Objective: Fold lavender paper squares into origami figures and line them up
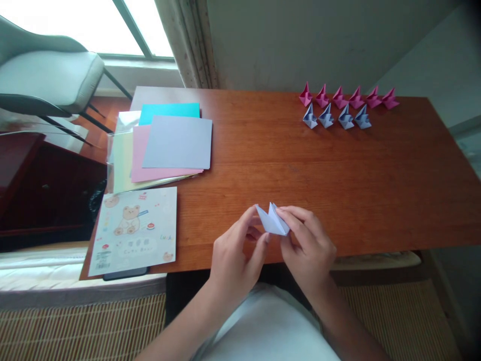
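A small folded piece of pale blue paper (272, 220) is held just above the near edge of the wooden table (338, 165). My left hand (235, 253) pinches its left side with thumb and fingers. My right hand (310, 245) pinches its right side from above. Both hands have fingers pressed together on the paper.
A stack of coloured paper sheets (169, 143) lies at the left, with a bear-printed paper pack (135, 230) in front of it. At the far right stand a row of pink folded figures (347, 97) and a row of blue ones (336, 117). A grey chair (48, 70) stands by the window.
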Demonstrator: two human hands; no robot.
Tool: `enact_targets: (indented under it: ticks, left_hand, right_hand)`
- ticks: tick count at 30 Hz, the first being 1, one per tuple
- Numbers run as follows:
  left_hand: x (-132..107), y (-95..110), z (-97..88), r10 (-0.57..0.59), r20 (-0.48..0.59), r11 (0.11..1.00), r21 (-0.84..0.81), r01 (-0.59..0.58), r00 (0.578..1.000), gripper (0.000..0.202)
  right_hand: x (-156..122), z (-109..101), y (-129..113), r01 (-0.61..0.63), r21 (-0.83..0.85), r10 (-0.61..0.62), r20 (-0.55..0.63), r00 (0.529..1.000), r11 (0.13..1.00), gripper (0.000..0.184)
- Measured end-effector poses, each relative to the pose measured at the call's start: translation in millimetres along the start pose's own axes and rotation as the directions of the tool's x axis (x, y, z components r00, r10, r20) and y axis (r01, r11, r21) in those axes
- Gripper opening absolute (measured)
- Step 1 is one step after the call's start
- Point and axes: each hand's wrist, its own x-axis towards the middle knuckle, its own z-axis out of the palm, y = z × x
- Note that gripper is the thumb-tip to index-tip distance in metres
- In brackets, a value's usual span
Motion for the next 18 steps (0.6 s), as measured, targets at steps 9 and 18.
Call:
enact_targets:
  ticks: [9, 18]
  left_hand:
    - [-3.6, -7.0, 4.4, 0.121, -0.029, 0.988, 0.095, -0.118, 0.992, 0.057]
    - [3.3, -7.8, 2.5, -0.100, -0.104, 0.984, -0.159, 0.083, 0.990, 0.035]
  right_hand:
    - [-3.6, 6.4, -14.6, 0.086, 0.118, -0.086, 0.002, 0.996, 0.989, 0.042]
    - [-1.6, 4.2, -19.9, 0.123, 0.155, -0.127, 0.018, 0.992, 0.980, 0.045]
